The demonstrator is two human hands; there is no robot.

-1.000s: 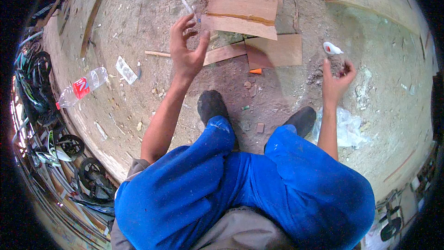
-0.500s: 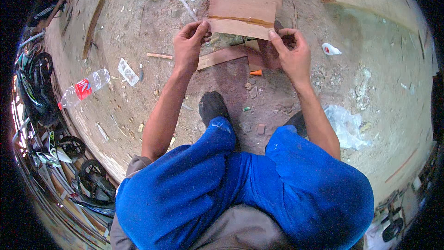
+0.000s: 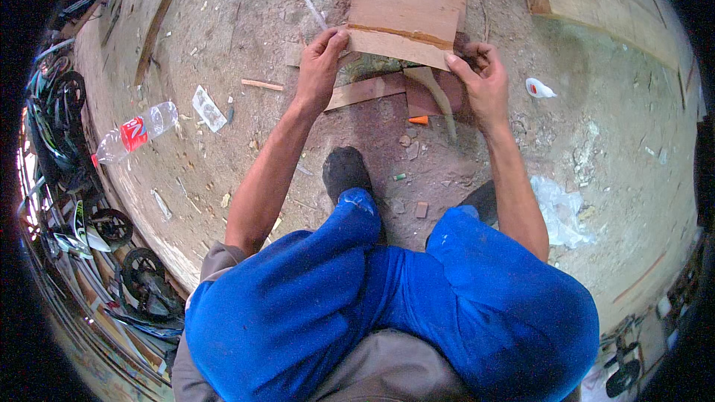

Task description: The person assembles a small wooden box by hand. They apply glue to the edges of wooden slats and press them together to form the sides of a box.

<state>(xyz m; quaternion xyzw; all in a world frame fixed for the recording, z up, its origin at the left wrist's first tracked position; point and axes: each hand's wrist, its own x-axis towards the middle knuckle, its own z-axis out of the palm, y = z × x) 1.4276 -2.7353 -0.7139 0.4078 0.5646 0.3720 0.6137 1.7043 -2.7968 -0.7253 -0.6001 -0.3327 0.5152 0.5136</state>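
Observation:
Up in front of me, a thin light-brown wooden board (image 3: 406,4) is held above the floor, a dark brown band running across it near its lower edge. Its near left corner is pinched by my left hand (image 3: 320,67), thumb on top. At the near right corner, my right hand (image 3: 484,85) grips it between thumb and curled fingers. Below lie a flat wood strip (image 3: 369,91), a reddish-brown square piece (image 3: 424,100) and a pale curved strip (image 3: 445,89). An orange cone-shaped tip (image 3: 418,120) rests by the square piece's near edge.
On the dirt floor, a clear plastic bottle (image 3: 156,120) lies left. A small white bottle (image 3: 541,88) and crumpled clear plastic bag (image 3: 558,212) lie right. Beyond is a thick wooden beam (image 3: 596,7). Small wheeled bikes (image 3: 112,228) crowd the left edge.
Both hands and the board have shifted slightly right, still gripping the same corners. More of the wood pieces beneath shows, including the curved strip. The whole view has shifted a little too.

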